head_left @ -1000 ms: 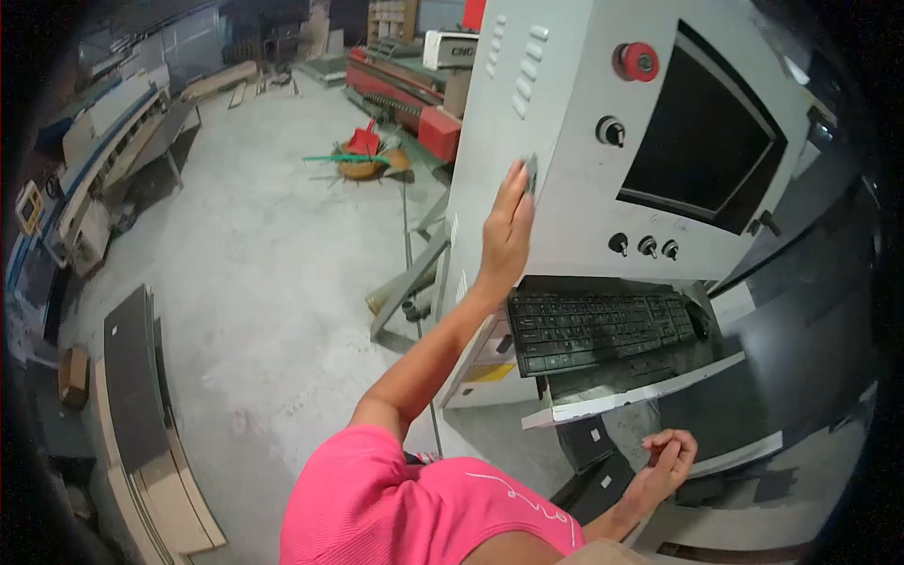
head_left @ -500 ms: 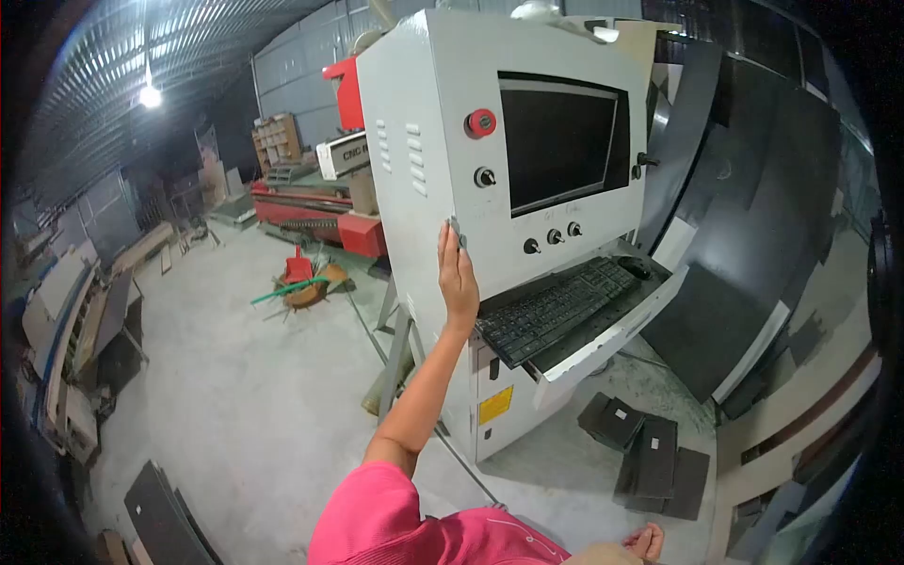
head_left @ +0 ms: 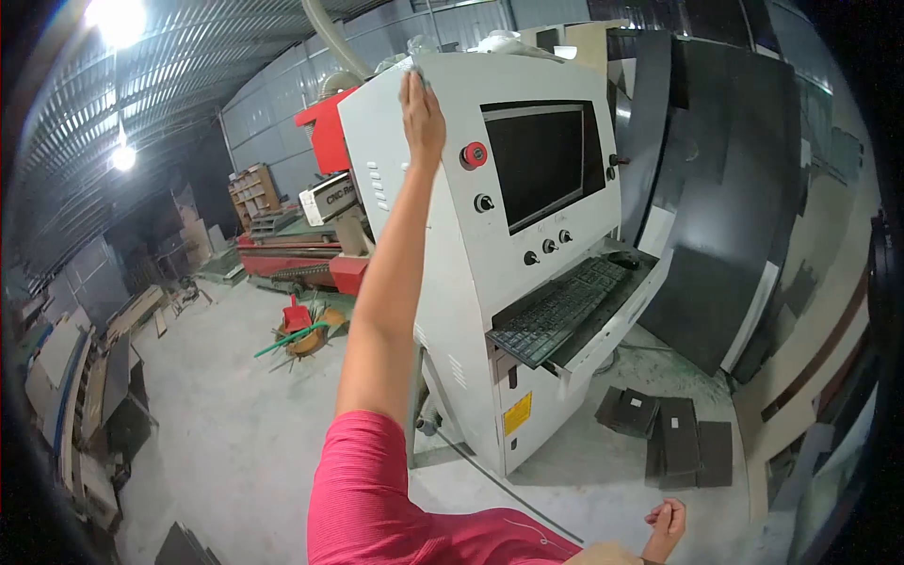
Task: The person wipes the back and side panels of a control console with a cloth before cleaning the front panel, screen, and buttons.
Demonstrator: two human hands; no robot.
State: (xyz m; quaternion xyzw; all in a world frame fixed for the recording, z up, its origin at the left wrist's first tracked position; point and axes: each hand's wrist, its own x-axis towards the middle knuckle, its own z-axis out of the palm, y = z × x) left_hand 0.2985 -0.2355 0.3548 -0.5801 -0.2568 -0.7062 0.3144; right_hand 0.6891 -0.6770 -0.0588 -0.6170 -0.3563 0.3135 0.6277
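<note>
From my distant post, I set the left hand [head_left: 424,122] at the upper left edge of a white cabinet [head_left: 450,250], centre, bearing one black screen [head_left: 535,160], one red button [head_left: 474,155], four black knobs [head_left: 485,202], one keyboard [head_left: 565,315] and one mouse [head_left: 622,260]. The right hand [head_left: 667,527] curls loosely, near right; I cannot tell whether either grips anything.

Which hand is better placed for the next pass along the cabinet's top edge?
Left, I'd say: the left hand is up at the top front corner of the cabinet, arm extended. The right hand is low, away from it, fingers curled, and would likely need a long reach.
</note>
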